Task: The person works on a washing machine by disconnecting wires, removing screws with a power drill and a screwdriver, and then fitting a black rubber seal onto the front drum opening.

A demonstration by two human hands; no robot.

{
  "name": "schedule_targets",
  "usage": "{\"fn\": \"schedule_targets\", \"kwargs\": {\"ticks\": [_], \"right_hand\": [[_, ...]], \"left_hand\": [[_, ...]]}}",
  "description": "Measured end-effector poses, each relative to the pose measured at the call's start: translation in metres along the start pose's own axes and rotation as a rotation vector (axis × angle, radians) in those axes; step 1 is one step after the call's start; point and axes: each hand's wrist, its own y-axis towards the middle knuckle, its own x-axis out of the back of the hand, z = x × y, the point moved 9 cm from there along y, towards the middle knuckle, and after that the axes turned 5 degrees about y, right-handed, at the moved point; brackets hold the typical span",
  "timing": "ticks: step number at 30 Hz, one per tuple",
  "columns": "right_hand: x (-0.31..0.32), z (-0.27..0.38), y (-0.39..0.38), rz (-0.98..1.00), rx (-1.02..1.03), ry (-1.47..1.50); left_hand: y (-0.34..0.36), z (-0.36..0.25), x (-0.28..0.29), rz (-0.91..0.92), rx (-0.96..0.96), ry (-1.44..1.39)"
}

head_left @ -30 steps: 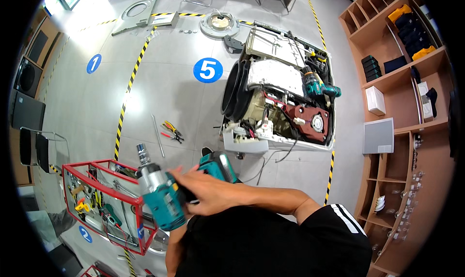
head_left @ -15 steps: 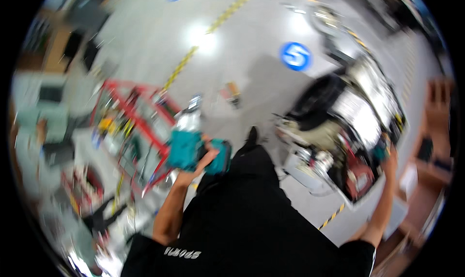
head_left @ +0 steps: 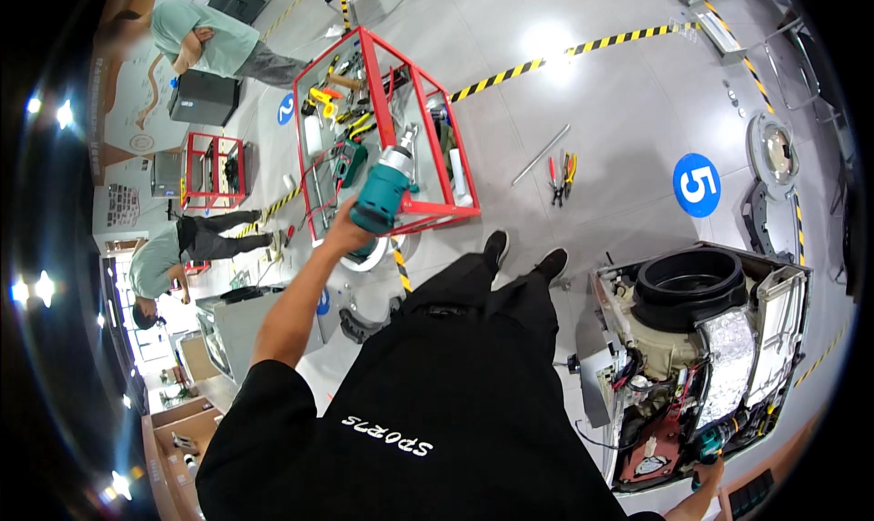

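Note:
My left hand [head_left: 344, 229] is closed around a teal cordless impact driver [head_left: 382, 191] with a silver nose, which points away over the near edge of a red-framed tool cart [head_left: 387, 120]. At the lower right, my right hand [head_left: 708, 475] is wrapped round a second teal power tool, a cordless drill [head_left: 717, 437]. That drill lies against the opened washing machine [head_left: 728, 330], which shows a round black rubber seal [head_left: 687, 284], silver foil, wiring and a reddish-brown part. The drill's grip is partly hidden by my fingers.
The cart carries pliers, a teal multimeter [head_left: 346, 161] and other hand tools. On the floor lie a metal rod [head_left: 540, 155], two pliers [head_left: 564, 177] and a round ring-shaped part [head_left: 772, 157]. Two people [head_left: 200, 43] are at the left.
My view has swung, bringing the cart and people further into sight. My left hand has raised the impact driver to the cart's edge. My right hand remains at the washing machine.

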Motion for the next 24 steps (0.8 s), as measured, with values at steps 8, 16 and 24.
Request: {"fn": "schedule_targets", "kwargs": {"ticks": [8,16,24], "right_hand": [[0.006,0.0,-0.028,-0.422,0.096,-0.156],[0.053,0.123,-0.18,-0.61,-0.267,0.047],[0.104,0.184,-0.216,-0.849,-0.055,0.0]], "left_hand": [[-0.004,0.056,0.042,-0.022,0.25,0.122],[0.025,0.14,0.055,-0.221,0.286,0.318],[0.026,0.173,0.067,-0.086,0.341,0.517]]}}
